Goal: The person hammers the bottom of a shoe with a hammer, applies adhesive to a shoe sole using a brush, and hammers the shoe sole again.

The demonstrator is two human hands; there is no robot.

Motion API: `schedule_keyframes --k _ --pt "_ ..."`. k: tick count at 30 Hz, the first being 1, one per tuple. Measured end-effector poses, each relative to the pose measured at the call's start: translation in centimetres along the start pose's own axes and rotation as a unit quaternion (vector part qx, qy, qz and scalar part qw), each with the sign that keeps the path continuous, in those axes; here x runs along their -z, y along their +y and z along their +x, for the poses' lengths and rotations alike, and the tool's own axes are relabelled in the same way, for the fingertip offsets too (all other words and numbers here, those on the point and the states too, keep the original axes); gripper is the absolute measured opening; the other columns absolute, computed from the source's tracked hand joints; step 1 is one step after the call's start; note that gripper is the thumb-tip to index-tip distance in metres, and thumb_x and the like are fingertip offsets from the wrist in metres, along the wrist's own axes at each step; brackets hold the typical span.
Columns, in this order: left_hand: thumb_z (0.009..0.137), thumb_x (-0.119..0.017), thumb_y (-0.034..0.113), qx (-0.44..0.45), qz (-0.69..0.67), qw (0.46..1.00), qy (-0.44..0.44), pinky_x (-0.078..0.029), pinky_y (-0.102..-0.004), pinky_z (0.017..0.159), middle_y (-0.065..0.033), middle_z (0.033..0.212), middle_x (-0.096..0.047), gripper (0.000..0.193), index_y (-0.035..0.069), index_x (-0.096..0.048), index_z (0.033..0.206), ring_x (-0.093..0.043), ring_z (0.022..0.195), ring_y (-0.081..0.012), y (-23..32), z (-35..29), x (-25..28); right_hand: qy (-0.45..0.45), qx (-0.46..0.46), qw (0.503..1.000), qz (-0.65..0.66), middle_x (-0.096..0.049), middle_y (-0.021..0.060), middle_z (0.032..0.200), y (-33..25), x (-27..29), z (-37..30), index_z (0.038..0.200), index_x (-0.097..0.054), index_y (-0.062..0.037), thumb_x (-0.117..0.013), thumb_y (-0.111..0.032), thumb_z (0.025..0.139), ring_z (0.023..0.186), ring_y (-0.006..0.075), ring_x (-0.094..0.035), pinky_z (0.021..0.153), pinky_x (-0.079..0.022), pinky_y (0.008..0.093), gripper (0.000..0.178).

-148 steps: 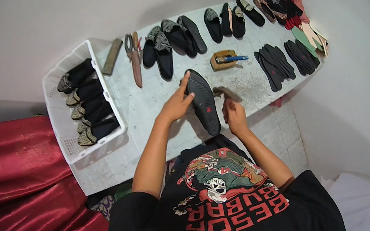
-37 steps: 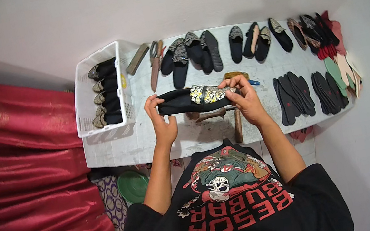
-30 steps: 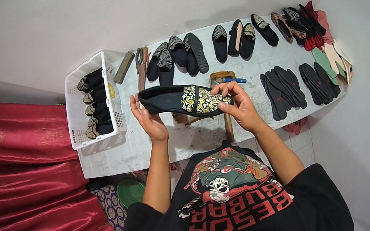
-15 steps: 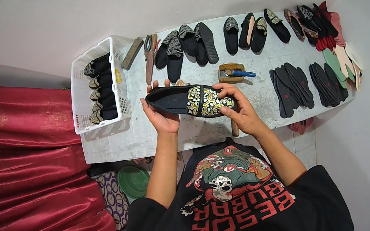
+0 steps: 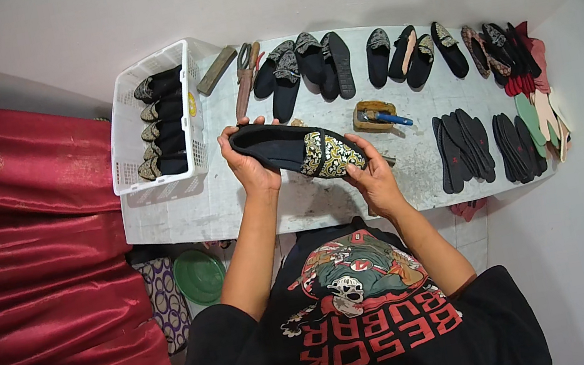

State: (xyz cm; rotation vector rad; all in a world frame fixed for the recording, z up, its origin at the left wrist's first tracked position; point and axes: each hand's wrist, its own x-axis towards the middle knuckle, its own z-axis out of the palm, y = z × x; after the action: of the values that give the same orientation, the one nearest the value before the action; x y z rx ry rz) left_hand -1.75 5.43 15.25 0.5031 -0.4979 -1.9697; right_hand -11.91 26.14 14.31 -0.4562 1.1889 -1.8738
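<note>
Between my two hands, above the white table, I hold one black slip-on shoe (image 5: 274,146) with a gold, black and white patterned upper. Its heel end rests in my left hand (image 5: 255,165), whose fingers curl round the far side. At the toe, my right hand (image 5: 377,181) grips the shoe with the thumb on the patterned part and the fingers behind. The shoe tilts, toe nearer to me than heel. Beyond my right hand lies a small yellowish tray (image 5: 361,115) with a blue-handled brush-like tool (image 5: 392,119) across it.
A white plastic basket (image 5: 119,162) holding several shoes stands at the left. Along the far edge lie a wooden block (image 5: 217,70), scissors (image 5: 245,69) and several black shoes (image 5: 379,57). Dark soles (image 5: 464,150) and pale green and cream pieces (image 5: 546,114) occupy the right side.
The shoe has turned a little clockwise, its toe dropping nearer to me and its heel rising. Both hands keep their hold. The whole view has shifted slightly.
</note>
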Motion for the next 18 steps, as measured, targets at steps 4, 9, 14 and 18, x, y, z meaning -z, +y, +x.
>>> schedule_keyframes --k 4,9,14,18 --pt "0.107 -0.040 0.052 -0.019 0.057 0.998 -0.018 -0.050 -0.0614 0.105 -0.0082 0.112 -0.060 0.039 0.015 -0.053 0.112 -0.062 0.113 -0.0304 0.0 0.7 0.9 -0.009 -0.097 0.994 0.043 -0.052 0.0127 0.143 -1.0 0.1 0.4 0.158 -0.032 -0.0089 -0.061 -0.005 0.101 0.115 0.0216 -0.066 0.096 -0.061 0.0382 0.064" --pt "0.107 -0.039 0.053 -0.015 0.037 0.999 0.012 -0.050 -0.0611 0.105 -0.0089 0.111 -0.060 0.043 0.014 -0.054 0.112 -0.061 0.113 -0.0303 -0.1 0.7 1.2 -0.024 -0.129 0.991 -0.001 -0.055 0.0115 0.140 -0.9 0.5 1.4 0.159 -0.031 -0.0088 -0.058 -0.006 0.103 0.115 0.0196 -0.065 0.097 -0.059 0.0356 0.062" --pt "0.106 -0.042 0.055 -0.076 0.059 0.991 0.088 -0.051 -0.0611 0.102 -0.0083 0.108 -0.059 0.043 0.013 -0.053 0.107 -0.061 0.106 -0.0291 1.1 0.2 2.3 -0.058 -0.134 0.989 -0.030 -0.055 0.0117 0.141 0.4 -0.7 2.1 0.158 -0.032 -0.0080 -0.057 -0.007 0.104 0.115 0.0180 -0.065 0.097 -0.058 0.0343 0.060" --pt "0.106 -0.042 0.056 -0.111 0.049 0.977 0.177 -0.052 -0.0605 0.100 -0.0083 0.106 -0.059 0.045 0.012 -0.053 0.106 -0.060 0.101 -0.0283 3.4 -0.3 4.5 -0.138 -0.118 0.982 -0.052 -0.052 0.0103 0.143 2.3 -2.1 2.7 0.158 -0.033 -0.0082 -0.064 -0.002 0.098 0.121 0.0181 -0.060 0.099 -0.058 0.0358 0.067"
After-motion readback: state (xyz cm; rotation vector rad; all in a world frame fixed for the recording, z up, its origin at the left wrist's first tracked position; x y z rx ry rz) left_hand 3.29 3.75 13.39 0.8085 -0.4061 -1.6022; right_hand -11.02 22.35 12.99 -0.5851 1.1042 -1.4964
